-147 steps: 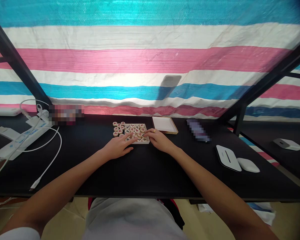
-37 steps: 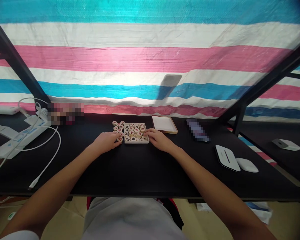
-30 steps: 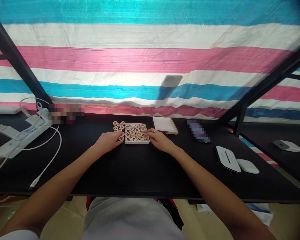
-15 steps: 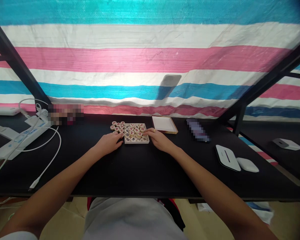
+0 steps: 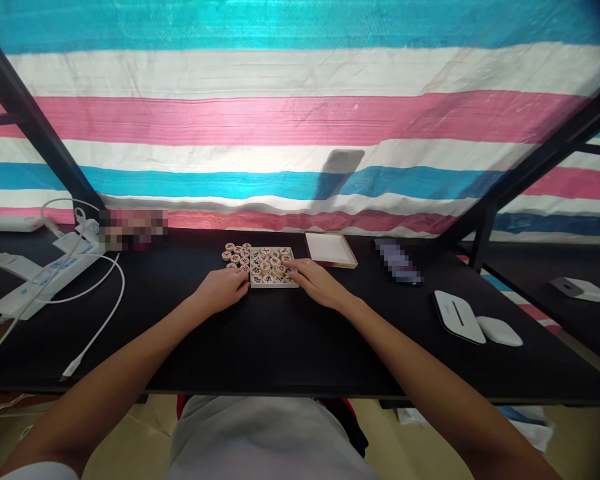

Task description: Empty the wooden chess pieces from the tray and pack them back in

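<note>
Head: black desk [image 5: 280, 353] (striped sheeting [image 5: 260, 120] behind)

Smooth xiangqi pieces [image 5: 265, 267], matt black desktop [image 5: 280, 347]
The pieces look evenly finished, wood or plastic hard to tell; their tray [image 5: 275, 286] looks like smooth plastic. The tarpaulin [image 5: 280, 120] is creased, shiny woven plastic; the power strip [image 5: 47, 277], smooth plastic; the frame [image 5: 530, 165], apparently painted metal.
</note>
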Demonstrator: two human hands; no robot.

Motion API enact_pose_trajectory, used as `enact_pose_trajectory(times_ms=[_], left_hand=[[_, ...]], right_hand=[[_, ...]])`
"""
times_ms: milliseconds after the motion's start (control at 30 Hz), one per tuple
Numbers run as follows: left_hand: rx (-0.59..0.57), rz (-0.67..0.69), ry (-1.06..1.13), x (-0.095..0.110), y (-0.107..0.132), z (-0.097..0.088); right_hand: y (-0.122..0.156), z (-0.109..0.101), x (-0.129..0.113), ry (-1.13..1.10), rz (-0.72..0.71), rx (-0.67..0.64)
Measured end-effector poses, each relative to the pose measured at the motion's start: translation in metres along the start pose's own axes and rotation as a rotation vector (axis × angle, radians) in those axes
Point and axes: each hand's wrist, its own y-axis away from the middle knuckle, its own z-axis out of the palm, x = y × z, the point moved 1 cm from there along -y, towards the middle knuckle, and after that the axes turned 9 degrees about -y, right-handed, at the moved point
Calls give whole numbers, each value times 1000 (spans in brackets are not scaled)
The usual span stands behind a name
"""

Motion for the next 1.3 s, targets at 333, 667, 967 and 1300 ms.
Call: enact_pose_trajectory(times_ms=[333,667,967,1300], left_hand=[[44,15,95,4,1,-5],[107,135,112,8,4,-3],[88,142,130,9,3,-2],[90,130,132,13,2,1]], right_hand=[[1,4,0,55,-50,-43],[-1,5,1,25,-52,-89],[1,7,3,21,-43,-45],[3,10,2,126,-140,-119]])
